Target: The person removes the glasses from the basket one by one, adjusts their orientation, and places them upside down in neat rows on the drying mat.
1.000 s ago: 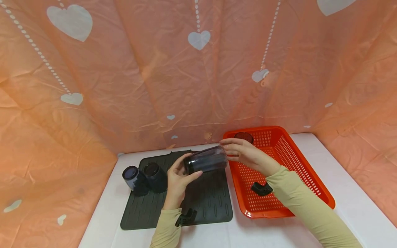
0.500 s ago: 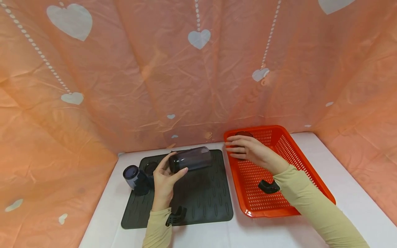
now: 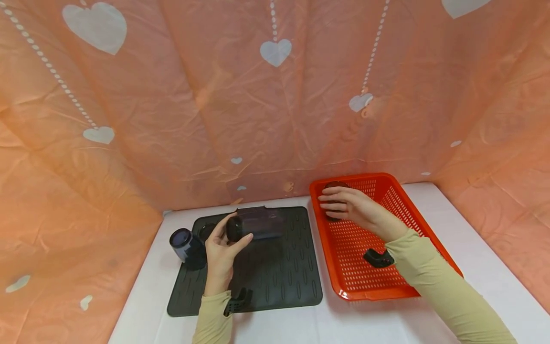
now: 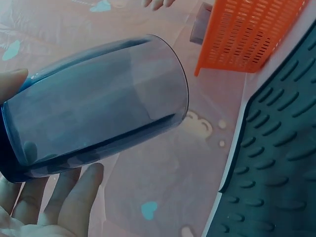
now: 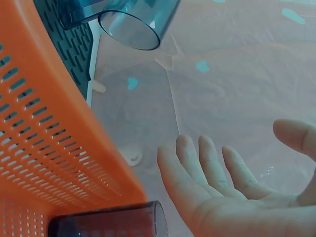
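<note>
My left hand [image 3: 221, 258] grips a dark, see-through glass [image 3: 259, 224] by its base end. The glass lies nearly sideways above the drying mat [image 3: 288, 277], its mouth toward the right, as the left wrist view also shows. My right hand [image 3: 350, 208] is over the left part of the red basket [image 3: 361, 291], fingers spread and holding nothing. Behind its fingers, another dark glass [image 5: 106, 222] lies in the basket; the right wrist view shows it below the hand.
A dark glass [image 3: 189, 251] stands upside down on the mat's left side. Beside it, a second glass [image 3: 207, 231] is mostly hidden by my left hand. White cloth [image 3: 301, 327] covers the table, and an orange curtain with hearts [image 3: 258, 119] hangs behind.
My left hand has carried the glass leftward from near the basket to over the mat. The right hand has come away from the glass and moved right, over the basket.
</note>
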### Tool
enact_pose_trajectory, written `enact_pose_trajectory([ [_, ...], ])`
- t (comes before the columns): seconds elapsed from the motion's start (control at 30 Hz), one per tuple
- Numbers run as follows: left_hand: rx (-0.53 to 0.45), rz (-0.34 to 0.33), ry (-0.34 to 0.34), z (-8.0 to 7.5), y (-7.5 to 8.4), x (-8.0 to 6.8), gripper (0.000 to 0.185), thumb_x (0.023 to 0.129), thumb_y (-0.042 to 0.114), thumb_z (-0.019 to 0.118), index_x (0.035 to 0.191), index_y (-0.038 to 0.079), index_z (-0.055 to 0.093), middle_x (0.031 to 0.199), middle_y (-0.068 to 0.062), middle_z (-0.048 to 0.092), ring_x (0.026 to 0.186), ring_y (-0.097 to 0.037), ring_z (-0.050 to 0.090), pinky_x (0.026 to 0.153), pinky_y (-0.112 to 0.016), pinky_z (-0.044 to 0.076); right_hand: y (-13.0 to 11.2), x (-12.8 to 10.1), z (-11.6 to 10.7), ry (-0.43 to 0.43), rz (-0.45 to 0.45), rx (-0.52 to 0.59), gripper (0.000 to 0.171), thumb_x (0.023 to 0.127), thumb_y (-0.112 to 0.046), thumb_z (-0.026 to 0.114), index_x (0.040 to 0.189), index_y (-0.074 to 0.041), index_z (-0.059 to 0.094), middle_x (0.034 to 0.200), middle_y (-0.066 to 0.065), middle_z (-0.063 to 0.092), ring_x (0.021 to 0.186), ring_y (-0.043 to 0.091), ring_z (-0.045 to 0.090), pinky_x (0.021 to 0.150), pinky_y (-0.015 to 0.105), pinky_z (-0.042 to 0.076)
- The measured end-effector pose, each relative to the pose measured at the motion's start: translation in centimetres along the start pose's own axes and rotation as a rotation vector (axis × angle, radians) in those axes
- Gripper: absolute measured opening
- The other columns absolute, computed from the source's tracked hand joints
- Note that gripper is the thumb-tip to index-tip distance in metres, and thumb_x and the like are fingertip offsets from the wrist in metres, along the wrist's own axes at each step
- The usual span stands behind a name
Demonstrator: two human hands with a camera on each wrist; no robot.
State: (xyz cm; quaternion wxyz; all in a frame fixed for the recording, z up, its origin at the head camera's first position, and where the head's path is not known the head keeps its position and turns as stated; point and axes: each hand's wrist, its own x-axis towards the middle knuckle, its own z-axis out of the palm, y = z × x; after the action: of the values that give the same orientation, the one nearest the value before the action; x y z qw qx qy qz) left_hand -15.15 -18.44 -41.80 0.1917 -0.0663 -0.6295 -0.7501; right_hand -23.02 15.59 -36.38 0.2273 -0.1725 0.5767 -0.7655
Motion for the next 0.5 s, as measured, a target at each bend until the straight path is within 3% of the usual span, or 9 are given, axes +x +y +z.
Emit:
enact_pose_trajectory([
  [0.3, 0.005, 0.009, 0.033, -0.7, 0.1, 0.0, 0.065, 0.069, -0.011, 0.08, 0.128, 0.005, 0.059, 0.118, -0.017, 0.061, 0.101, -0.023, 0.062, 0.069, -0.027, 0.055, -0.5, -0.4, -0.7, -0.012, -0.019, 0.033, 0.043, 0.105, -0.016, 0.038, 0.139, 0.011, 0.036, 0.125, 0.014, 0.059, 0.117, 0.031, 0.055, 0.1, 0.045, 0.042],
  [0.5, 0.001, 0.011, 0.042, -0.9, 0.2, 0.0, 0.068, 0.068, -0.013, 0.08, 0.13, 0.002, 0.057, 0.12, -0.017, 0.061, 0.101, -0.022, 0.063, 0.068, -0.026, 0.055, -0.8, -0.7, -1.2, -0.021, -0.03, 0.049, 0.03, 0.105, -0.014, 0.037, 0.125, -0.004, 0.056, 0.124, 0.013, 0.06, 0.116, 0.031, 0.055, 0.099, 0.045, 0.043],
])
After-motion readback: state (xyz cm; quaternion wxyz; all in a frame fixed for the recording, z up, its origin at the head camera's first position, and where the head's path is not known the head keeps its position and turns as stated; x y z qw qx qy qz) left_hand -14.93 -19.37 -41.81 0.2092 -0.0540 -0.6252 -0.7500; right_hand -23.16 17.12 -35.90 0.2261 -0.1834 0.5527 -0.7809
